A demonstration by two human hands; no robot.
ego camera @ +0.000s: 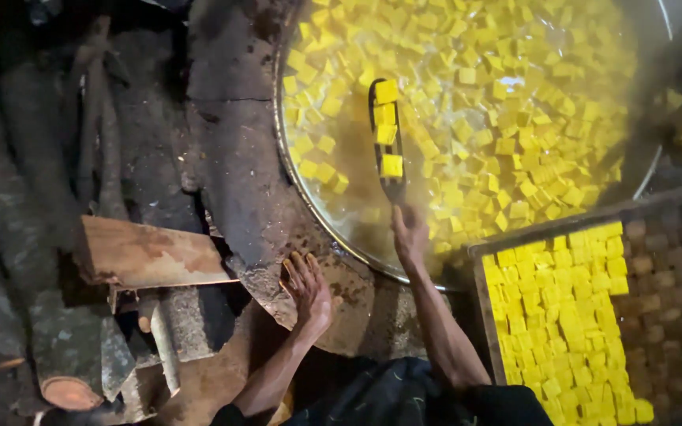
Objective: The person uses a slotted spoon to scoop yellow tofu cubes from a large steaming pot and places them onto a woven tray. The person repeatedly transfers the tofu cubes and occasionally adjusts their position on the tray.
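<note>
Head view: a wide pan point(290, 170) of yellow cubes in hot liquid. Beside its near rim, a tray point(487, 315). Right hand point(410, 235) clamps a slotted ladle point(387, 130) carrying cubes; left hand point(308, 288), fingers spread, rests on the stove edge point(238, 158). Tilting could drop cubes and splash.

Rough clay stove point(234, 150) under a wide metal pan point(303, 189), split firewood point(148, 254) alongside.

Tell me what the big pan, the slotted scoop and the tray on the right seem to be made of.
Big pan: probably metal, since its thin rim shines silvery.
Slotted scoop, held by the right hand: dark with long slots, likely metal, though possibly wood.
Tray: a woven lattice, likely bamboo, in a brown wooden frame, holding yellow cubes.
The left hand rests on the rough, cracked stove edge, seemingly clay.
</note>
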